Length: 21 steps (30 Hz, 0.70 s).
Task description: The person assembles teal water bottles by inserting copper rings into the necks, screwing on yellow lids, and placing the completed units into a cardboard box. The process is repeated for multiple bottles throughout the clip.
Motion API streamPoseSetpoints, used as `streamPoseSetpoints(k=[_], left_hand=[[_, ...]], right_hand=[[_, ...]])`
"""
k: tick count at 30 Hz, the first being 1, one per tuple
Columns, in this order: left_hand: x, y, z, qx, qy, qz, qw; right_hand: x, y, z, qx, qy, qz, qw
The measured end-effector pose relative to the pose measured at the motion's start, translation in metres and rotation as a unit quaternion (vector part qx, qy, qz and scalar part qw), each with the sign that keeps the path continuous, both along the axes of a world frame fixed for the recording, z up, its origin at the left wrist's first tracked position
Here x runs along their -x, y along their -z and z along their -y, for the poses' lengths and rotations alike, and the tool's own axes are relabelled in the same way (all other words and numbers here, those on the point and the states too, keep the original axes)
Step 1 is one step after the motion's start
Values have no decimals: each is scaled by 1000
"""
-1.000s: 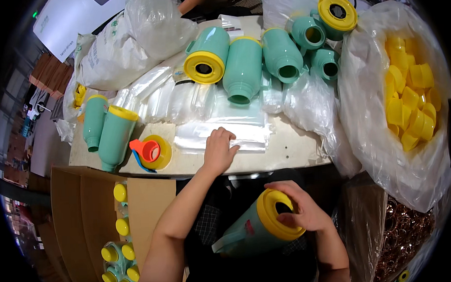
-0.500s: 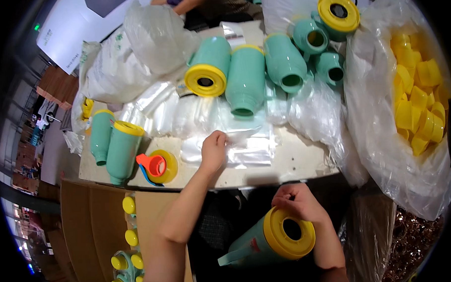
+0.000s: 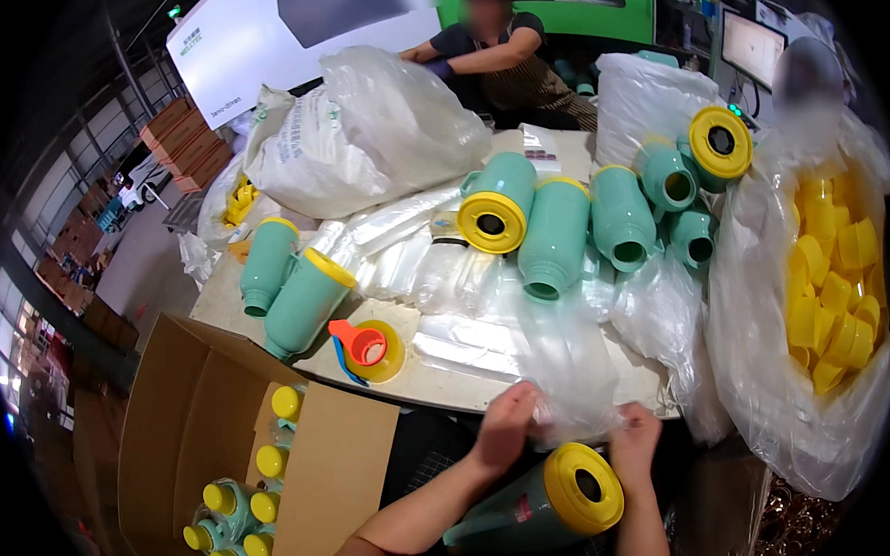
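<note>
Between my two hands hangs a clear plastic bag, stretched at the table's front edge and blurred in part. My left hand pinches its left side. Closed on its right side is my right hand. Below them a green jug body with a yellow ring base lies in my lap, by my right forearm. More flat clear bags are on the table to the left. Next to those, an orange scoop-like piece with a blue strip sits on a yellow roll of tape.
Several green jug bodies lie across the table. At right stands a plastic sack of yellow parts. A cardboard box at lower left holds yellow-capped jugs. White sacks and a seated person are beyond.
My left hand has drawn a clear bag off the pile toward me. My right hand has left the jug's base and taken the bag's other side. The whole view has shifted.
</note>
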State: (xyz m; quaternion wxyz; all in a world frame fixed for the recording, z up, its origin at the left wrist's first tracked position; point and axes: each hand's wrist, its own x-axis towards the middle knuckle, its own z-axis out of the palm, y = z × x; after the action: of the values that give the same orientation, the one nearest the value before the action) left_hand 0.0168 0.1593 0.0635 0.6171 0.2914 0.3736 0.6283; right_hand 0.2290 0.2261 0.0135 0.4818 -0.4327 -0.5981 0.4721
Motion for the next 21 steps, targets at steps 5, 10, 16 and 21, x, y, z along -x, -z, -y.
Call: streamPoseSetpoints(k=[5, 10, 16, 21], left_hand=[[19, 15, 20, -41, 45, -200, 978], [30, 2, 64, -18, -58, -259, 964], [44, -2, 207, 67, -131, -587, 796], [33, 67, 291, 123, -213, -639, 729]], right_hand=[[-38, 51, -8, 212, 193, -385, 877], [5, 21, 110, -70, 167, -3, 983], [6, 55, 221, 59, -182, 62, 979], [63, 20, 204, 193, -433, 112, 873]])
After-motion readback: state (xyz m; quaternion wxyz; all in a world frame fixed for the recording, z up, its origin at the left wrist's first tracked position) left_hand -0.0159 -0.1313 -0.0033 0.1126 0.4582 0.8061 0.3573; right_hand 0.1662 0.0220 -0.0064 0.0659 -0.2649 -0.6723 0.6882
